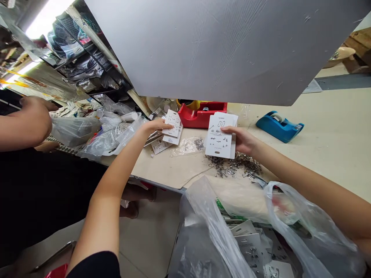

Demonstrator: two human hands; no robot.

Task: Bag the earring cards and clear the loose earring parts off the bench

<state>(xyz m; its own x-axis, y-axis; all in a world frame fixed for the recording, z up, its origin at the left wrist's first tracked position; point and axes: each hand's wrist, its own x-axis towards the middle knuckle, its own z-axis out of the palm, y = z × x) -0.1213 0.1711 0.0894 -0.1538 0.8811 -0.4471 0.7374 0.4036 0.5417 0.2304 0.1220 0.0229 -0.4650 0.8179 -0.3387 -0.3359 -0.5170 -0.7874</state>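
Right hand (243,139) clamps at least two white cards (216,143) by one metal-bit heap (232,166), long axis near-to-far (slot (217,152) nearest); left hand (156,125) pinches at least two further cards (173,121) beside one red dispenser (199,116).

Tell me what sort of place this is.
Most likely a small workshop or packing room: the worktable bears a heap of tiny metal pieces and a blue tape dispenser, and both hands hold printed white cards.

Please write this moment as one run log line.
left hand: holding white cards | right hand: holding another card stack | metal pieces: heaped on table | red dispenser: between hands
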